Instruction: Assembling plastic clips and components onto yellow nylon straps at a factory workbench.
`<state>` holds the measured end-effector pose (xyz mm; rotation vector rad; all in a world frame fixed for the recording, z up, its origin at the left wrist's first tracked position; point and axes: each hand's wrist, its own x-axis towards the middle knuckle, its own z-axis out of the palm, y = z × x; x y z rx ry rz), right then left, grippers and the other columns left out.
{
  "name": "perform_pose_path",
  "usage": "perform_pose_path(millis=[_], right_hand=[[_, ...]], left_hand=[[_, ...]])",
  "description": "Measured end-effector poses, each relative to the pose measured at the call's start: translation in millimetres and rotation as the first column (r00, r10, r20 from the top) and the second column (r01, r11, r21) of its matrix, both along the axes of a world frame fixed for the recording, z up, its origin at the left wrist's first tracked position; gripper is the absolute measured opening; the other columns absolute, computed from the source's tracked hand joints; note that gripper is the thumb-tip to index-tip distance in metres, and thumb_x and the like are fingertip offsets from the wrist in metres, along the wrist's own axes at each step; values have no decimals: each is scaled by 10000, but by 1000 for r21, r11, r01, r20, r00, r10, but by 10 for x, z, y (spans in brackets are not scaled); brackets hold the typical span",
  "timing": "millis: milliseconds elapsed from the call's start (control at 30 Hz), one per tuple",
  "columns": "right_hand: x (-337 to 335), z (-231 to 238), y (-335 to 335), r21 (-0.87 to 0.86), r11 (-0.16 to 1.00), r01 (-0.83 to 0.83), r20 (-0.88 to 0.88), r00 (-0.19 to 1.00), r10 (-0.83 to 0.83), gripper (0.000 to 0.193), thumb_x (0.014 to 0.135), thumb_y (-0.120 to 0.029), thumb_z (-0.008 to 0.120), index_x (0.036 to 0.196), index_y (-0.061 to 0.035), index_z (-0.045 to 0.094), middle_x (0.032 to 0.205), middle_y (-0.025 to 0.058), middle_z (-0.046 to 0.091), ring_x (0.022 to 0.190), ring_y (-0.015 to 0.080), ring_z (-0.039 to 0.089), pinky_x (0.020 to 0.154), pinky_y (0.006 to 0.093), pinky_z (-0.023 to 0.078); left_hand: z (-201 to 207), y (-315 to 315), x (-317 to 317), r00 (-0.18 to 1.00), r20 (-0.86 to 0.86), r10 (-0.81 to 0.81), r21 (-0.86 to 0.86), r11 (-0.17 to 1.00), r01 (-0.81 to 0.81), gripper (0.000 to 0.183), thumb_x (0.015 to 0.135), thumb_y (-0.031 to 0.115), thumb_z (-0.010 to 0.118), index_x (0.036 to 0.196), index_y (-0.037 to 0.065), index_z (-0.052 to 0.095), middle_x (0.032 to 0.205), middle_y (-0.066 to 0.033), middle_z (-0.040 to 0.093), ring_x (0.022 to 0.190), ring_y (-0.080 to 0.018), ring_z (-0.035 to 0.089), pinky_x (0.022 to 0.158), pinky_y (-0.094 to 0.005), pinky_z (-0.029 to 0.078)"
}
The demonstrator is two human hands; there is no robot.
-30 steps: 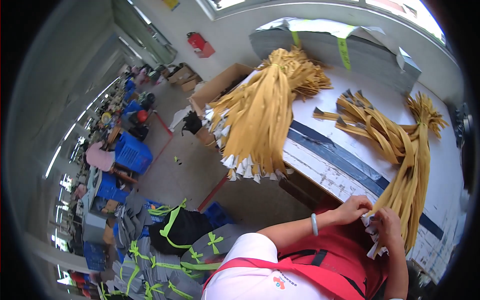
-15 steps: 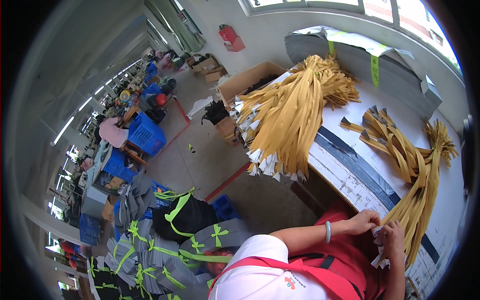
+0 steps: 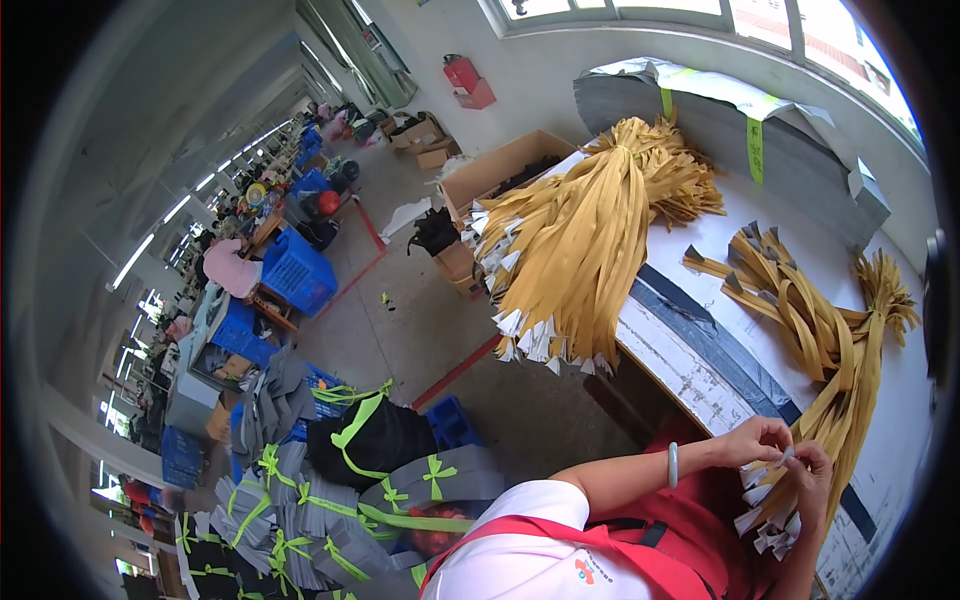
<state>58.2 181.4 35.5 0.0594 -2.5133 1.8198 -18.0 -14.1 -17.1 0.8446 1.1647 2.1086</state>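
Near right, on my bench, both hands pinch yellow strap ends — left hand, right hand; I'd keep each grip light, tips aligned.

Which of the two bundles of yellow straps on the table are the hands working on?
The smaller, thinner bundle on the right: both hands pinch its white-tipped ends at the table edge. The bigger bundle lies apart, untouched, draped over the far edge.

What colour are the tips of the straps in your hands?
White or pale grey tips on mustard-yellow straps, seen best in the head view.
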Motion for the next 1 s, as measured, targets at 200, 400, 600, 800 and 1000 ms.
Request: perform_pose_path(millis=[200, 400, 600, 800, 1000], right_hand=[[-63, -25, 49, -348, 937, 26, 267, 961, 72, 134, 878, -131, 719, 882, -43, 618, 723, 0, 618, 590, 68, 561, 557, 185, 435], [-199, 52, 70, -458, 887, -62, 237, 953, 189, 198, 843, -140, 763, 870, -42, 593, 739, 17, 639, 601, 71, 600, 538, 211, 510], [-164, 182, -181, -226, 972, 68, 199, 980, -22, 177, 882, -45, 704, 819, -43, 539, 759, 29, 628, 585, 75, 602, 534, 204, 508], [-139, -12, -250, 476, 865, 158, -165, 982, -89, 152, 854, 37, 660, 831, -19, 521, 751, 30, 575, 677, 131, 584, 598, 283, 475], [-179, -97, -287, 101, 985, 137, -291, 951, -102, 132, 831, 89, 630, 900, -10, 578, 816, 52, 541, 714, 168, 564, 617, 297, 449]], left_hand=[[-22, 89, -99, 991, 134, -20, -98, 995, 33, 175, 773, -10, 748, 904, 23, 636, 839, -29, 682, 773, -101, 650, 729, -236, 523], [69, 107, -170, 966, 252, -52, -57, 996, 69, 171, 763, 10, 774, 867, 27, 638, 817, -29, 685, 753, -86, 637, 679, -227, 509], [-31, 106, -121, 976, 92, 197, -130, 974, -184, 115, 828, -15, 704, 851, 17, 595, 787, -28, 652, 744, -76, 618, 650, -235, 497], [95, 85, 191, 815, -285, 505, -235, 787, -570, 90, 871, -26, 638, 860, 9, 555, 765, -14, 596, 726, -80, 597, 632, -246, 492], [233, -118, 25, 960, 83, 267, -123, 959, -256, 42, 913, -24, 629, 923, -23, 588, 895, -43, 571, 730, -105, 604, 615, -245, 531]])
